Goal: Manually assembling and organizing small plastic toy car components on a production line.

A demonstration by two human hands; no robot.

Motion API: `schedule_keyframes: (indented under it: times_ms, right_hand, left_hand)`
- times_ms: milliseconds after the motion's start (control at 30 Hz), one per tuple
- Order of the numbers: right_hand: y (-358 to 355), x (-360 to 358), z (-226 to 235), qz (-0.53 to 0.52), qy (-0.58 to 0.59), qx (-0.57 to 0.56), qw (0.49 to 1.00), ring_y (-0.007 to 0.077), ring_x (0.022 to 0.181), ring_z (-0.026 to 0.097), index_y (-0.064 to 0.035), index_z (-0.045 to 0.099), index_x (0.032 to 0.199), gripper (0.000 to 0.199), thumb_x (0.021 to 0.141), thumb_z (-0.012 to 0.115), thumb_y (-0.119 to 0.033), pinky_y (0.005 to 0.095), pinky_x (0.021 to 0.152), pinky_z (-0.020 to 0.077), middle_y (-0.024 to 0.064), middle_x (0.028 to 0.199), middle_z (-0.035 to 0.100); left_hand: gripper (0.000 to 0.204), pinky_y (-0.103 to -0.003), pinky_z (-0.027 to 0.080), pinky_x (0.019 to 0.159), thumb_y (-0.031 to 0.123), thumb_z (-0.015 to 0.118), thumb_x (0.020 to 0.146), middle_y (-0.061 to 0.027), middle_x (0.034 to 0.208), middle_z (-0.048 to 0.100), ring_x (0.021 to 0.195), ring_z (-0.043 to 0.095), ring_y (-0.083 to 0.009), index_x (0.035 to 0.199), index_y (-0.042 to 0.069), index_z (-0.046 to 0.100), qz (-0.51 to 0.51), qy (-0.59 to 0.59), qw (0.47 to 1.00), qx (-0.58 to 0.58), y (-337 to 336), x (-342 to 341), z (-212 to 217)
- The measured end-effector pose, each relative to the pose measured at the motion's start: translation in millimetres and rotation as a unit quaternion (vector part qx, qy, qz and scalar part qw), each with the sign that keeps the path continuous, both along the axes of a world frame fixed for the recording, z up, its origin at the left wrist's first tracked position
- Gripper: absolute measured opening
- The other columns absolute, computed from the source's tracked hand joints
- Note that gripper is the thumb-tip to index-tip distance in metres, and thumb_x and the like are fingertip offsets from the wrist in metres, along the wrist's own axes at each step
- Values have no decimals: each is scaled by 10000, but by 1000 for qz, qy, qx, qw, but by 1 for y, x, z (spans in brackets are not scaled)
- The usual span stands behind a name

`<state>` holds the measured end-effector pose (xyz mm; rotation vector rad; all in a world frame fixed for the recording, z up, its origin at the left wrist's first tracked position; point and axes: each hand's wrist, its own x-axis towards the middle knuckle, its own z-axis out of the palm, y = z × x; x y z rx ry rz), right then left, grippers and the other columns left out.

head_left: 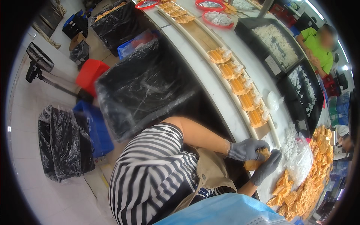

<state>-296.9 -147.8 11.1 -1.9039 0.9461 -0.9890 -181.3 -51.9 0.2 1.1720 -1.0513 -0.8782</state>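
While closed together near the counter (225, 112) edge, both gloved hands on one orange tray (256, 162). Left hand (245, 149) curled over the tray's top, fingers wrapped down around it. Right hand (267, 167) cupped under and beside it, fingers bent, pressed to the tray's far side. Most of the tray covered by the gloves; shape and contents hard to make out.

Just beyond the hands, a heap of orange trays (303, 187) spilling along the counter, with a clear bag of white caps (298, 153) touching the heap. Bottom of the heap cut off by the dark rim of the view.

Farther up, a wooden lane (208, 39) curving across the counter, carrying a row of filled trays (242, 88), each with white pieces at one end. Beside the lane, black bins (279, 41) of small white parts, blurred together. Red bowls (217, 18) at the far end.

At far right, a person in a green shirt (318, 48), hands not clearly visible. Left of the counter, black plastic-lined crates (146, 82) on the floor.
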Motion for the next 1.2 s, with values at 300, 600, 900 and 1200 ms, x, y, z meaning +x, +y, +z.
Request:
schedule_keyframes:
  times_ms: [300,600,900,1200]
  right_hand:
    - [12,16,23,-38,-85,78,993,80,652,363,-45,413,715,333,983,436,-242,237,595,343,-13,691,373]
    - [3,-9,-12,86,-204,-13,975,232,1057,528,-4,374,1305,768,869,468,-629,363,927,440,113,1171,501]
    - [29,-11,15,106,-106,64,987,181,922,603,17,459,1229,631,709,767,-163,310,815,488,129,1066,609]
    - [22,-31,15,143,-62,-171,973,331,781,611,-77,493,1188,676,615,822,-220,381,669,490,149,939,617]
  left_hand:
    - [424,-355,477,843,166,708,755,-161,1006,620,959,611,-310,1126,29,556,75,-106,987,-92,1,-6,7]
    - [449,-287,426,927,243,660,868,-49,1140,517,1086,484,-145,1238,74,470,10,205,967,-151,-6,8,10]
    - [599,-304,438,946,111,672,844,-91,1246,516,1122,508,-154,1353,23,368,-68,145,986,46,12,19,29]
    - [489,-297,461,910,97,721,786,-72,1132,603,1056,557,-142,1223,11,518,-105,95,987,82,11,16,3]
